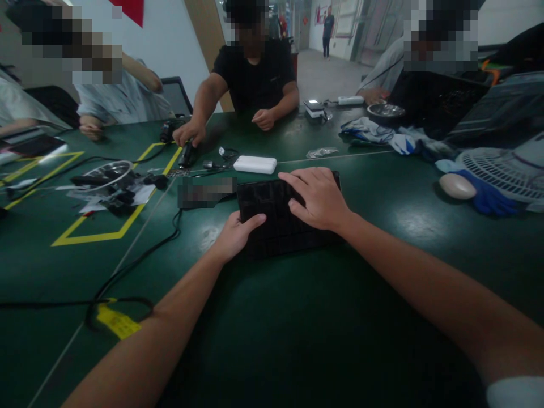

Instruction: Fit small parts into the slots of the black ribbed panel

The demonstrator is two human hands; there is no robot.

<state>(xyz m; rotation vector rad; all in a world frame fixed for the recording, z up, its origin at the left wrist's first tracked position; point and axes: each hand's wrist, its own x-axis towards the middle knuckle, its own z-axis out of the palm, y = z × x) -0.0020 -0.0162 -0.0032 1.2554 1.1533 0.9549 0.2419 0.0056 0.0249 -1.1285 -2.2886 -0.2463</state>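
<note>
A black compartmented tray (276,226) lies flat on the green table (297,340) in front of me. My left hand (236,235) grips its near left edge, thumb on top and fingers curled under. My right hand (317,195) rests on the tray's far right part, fingers stretched out and spread flat. What the tray's compartments hold is too dark to see.
A white power bank (255,164) lies just beyond the tray. A black cable with a yellow tag (117,322) runs at the left. A metal bowl (106,173) with small black parts sits inside yellow tape lines. Across the table a person's hand (189,133) holds a black part. A fan (505,170), gloves and cloths are at the right.
</note>
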